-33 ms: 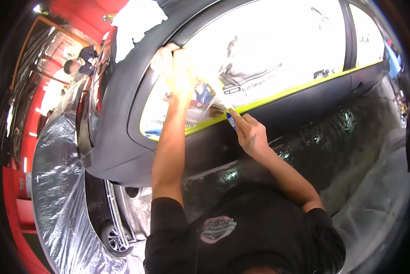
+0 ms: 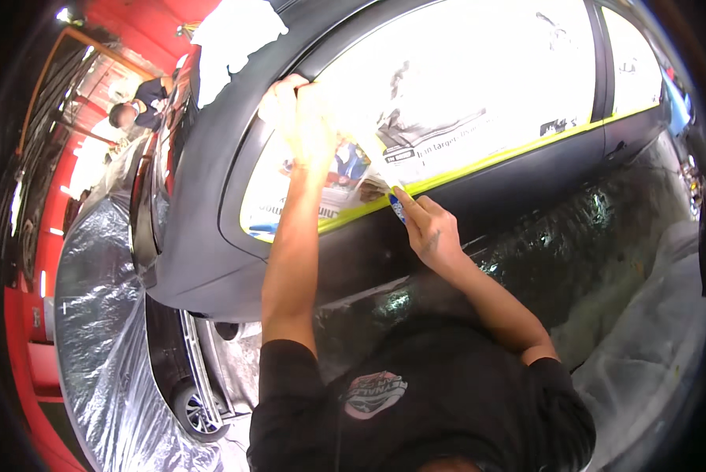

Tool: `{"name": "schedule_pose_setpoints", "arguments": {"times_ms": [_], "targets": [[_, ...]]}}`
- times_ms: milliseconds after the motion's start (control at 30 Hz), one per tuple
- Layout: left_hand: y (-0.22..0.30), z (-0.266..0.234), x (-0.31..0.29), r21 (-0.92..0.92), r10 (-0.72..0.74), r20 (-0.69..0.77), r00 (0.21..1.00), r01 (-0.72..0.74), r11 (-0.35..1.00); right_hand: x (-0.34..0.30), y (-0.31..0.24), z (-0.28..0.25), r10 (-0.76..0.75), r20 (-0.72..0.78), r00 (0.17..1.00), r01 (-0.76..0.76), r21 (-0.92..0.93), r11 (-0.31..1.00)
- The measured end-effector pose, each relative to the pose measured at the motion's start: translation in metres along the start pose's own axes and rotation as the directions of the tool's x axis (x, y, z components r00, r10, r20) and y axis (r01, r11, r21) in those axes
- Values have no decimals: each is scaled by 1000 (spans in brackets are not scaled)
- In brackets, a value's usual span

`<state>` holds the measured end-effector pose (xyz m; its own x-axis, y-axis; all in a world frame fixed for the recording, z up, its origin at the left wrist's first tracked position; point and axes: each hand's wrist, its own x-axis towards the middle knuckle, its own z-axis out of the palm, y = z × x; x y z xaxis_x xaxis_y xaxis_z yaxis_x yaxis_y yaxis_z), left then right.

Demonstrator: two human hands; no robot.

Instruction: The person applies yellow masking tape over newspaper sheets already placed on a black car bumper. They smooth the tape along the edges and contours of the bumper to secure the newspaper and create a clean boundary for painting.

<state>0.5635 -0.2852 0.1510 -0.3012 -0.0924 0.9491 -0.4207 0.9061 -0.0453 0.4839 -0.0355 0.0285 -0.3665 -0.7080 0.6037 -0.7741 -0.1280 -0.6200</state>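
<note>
At the upper corner of a dark grey car's papered window, my left hand (image 2: 302,122) is raised with its fingers bent against the frame. Glare washes out its fingertips, and whatever they pinch there is hidden. My right hand (image 2: 432,236) is closed around a roll of tape (image 2: 398,207), seen nearly edge-on with a blue printed core, just below the window's lower edge. From the roll a pale tape strip (image 2: 379,164) slants up toward my left hand. Newspaper (image 2: 447,134) covers the window glass, bordered by yellow-green masking tape (image 2: 479,171).
The matte car body (image 2: 203,212) curves around the window. Plastic sheeting (image 2: 101,291) drapes another vehicle at left, with a wheel (image 2: 199,409) below it. Another person (image 2: 148,106) is at the upper left. More translucent sheeting (image 2: 644,346) lies at right.
</note>
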Motion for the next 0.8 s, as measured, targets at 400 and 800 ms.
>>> {"name": "schedule_pose_setpoints", "arguments": {"times_ms": [400, 800], "targets": [[6, -11, 4, 77, -103, -8, 995, 103, 992, 4, 14, 9, -8, 41, 999, 4, 99, 995], [-1, -36, -28, 96, 329, 485, 811, -423, 901, -1, -1, 31, 99, -6, 995, -99, 14, 995]]}}
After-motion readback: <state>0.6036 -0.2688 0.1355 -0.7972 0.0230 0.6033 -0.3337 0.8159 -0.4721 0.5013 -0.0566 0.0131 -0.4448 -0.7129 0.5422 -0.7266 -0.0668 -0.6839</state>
